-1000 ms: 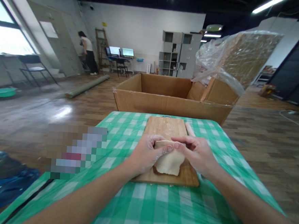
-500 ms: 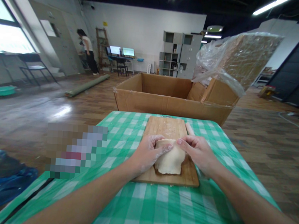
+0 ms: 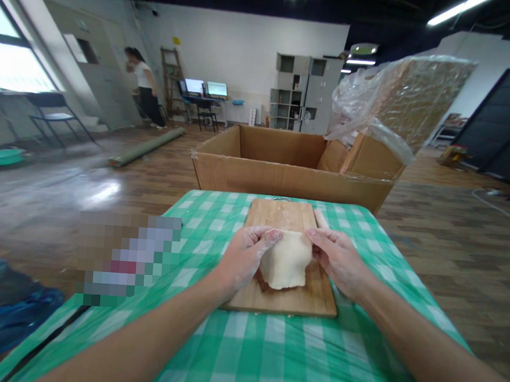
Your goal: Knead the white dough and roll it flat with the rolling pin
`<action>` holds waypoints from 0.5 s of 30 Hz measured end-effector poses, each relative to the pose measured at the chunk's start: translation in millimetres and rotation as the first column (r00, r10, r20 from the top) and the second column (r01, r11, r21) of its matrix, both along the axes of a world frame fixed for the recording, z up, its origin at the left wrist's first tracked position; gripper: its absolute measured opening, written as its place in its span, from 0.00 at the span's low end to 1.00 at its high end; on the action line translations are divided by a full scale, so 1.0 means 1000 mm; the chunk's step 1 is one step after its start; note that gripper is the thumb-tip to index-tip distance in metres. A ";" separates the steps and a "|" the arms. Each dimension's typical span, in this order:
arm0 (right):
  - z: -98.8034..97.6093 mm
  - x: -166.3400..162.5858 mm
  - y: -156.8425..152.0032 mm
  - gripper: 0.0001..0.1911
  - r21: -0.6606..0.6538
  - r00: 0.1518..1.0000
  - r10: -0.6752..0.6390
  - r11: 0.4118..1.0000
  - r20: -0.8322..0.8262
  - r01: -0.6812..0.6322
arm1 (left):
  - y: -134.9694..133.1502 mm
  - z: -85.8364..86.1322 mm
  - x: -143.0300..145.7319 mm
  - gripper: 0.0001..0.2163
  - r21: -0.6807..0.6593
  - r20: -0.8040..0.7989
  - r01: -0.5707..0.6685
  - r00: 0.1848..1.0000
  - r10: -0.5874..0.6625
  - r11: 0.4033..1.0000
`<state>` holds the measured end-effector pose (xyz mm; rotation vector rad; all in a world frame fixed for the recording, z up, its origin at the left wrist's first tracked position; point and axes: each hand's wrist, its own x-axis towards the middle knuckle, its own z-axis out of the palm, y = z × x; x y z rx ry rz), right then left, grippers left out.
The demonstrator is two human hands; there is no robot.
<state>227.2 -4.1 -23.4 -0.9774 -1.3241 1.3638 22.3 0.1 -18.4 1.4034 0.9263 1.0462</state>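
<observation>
A pale sheet of dough (image 3: 285, 260) hangs between my two hands above a wooden cutting board (image 3: 273, 303). My left hand (image 3: 246, 254) pinches its upper left corner, thumb on the near side. At the upper right corner my right hand (image 3: 337, 258) grips the dough between thumb and fingers. Flour whitens the fingers of both hands. The lower edge of the sheet is uneven and casts a shadow on the board. Beyond my right hand, a pale rolling pin (image 3: 322, 219) lies beside the board, partly hidden by that hand.
A green and white checked cloth (image 3: 243, 353) covers the table. Past its far edge stands a big open cardboard box (image 3: 291, 179) with plastic-wrapped cardboard (image 3: 418, 103). A blurred-out item (image 3: 132, 258) lies at the left. A person (image 3: 145, 87) is far back, near a rolled mat (image 3: 147, 147).
Both hands have lifted the dough slightly and moved apart, so its top edge is now stretched wider and straighter. The person in the background has shifted posture, an arm now raised.
</observation>
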 end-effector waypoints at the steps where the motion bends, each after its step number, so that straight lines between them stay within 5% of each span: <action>1: 0.000 0.001 0.000 0.23 0.019 1.000 -0.022 1.000 0.013 0.021 | 0.000 0.000 0.000 0.20 -0.007 0.007 0.004 1.000 -0.004 1.000; 8: 0.004 0.002 -0.002 0.22 0.136 0.979 -0.187 0.975 0.078 0.175 | 0.002 -0.006 0.001 0.20 -0.091 0.045 0.051 0.998 -0.047 0.995; 15: -0.004 -0.004 -0.001 0.27 0.085 0.992 -0.059 0.995 0.114 0.050 | 0.002 -0.008 0.001 0.19 -0.083 0.060 0.034 0.998 -0.029 0.996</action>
